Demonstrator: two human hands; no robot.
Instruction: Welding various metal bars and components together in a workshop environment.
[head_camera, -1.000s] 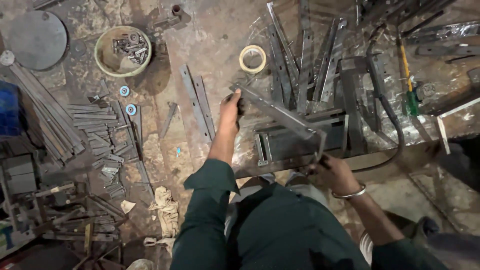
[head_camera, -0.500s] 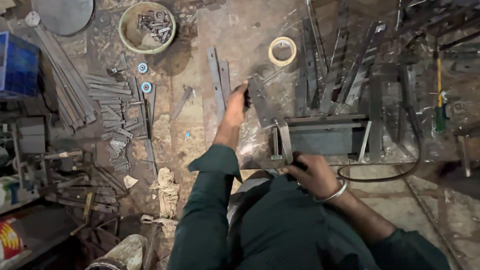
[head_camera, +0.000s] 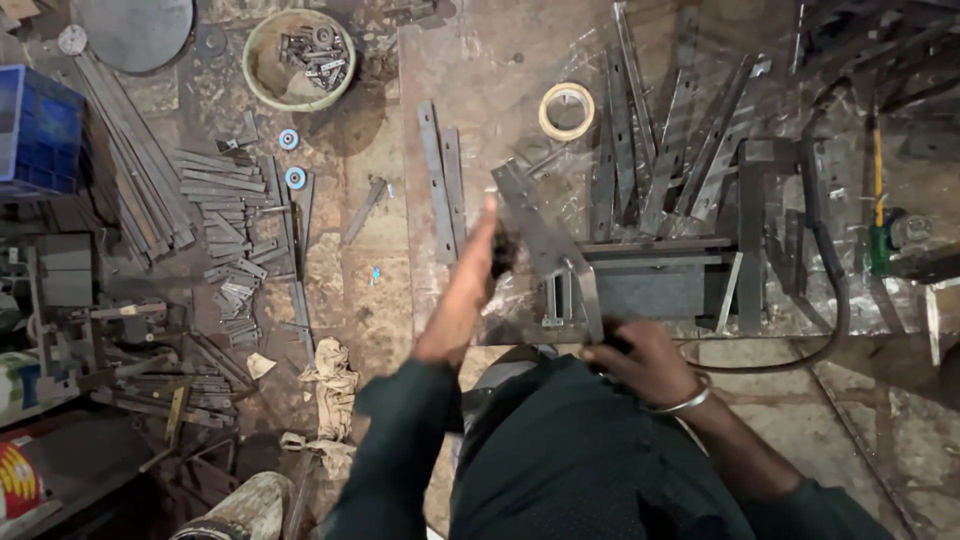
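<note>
Head view is showing both hands working one flat steel bar that is bent at a corner near the person's body. Left hand is gripping the bar partway up its long leg, fingers wrapped around it though blurred by motion; right hand is closing its fingers on the bent end at the plate's near edge. Compared with a moment earlier, the bar is tilting more steeply, its far tip now pointing towards the roll of tape, and the left hand is sitting closer in. By that, the piece is being turned over the rectangular steel frame on the work plate, not set down.
</note>
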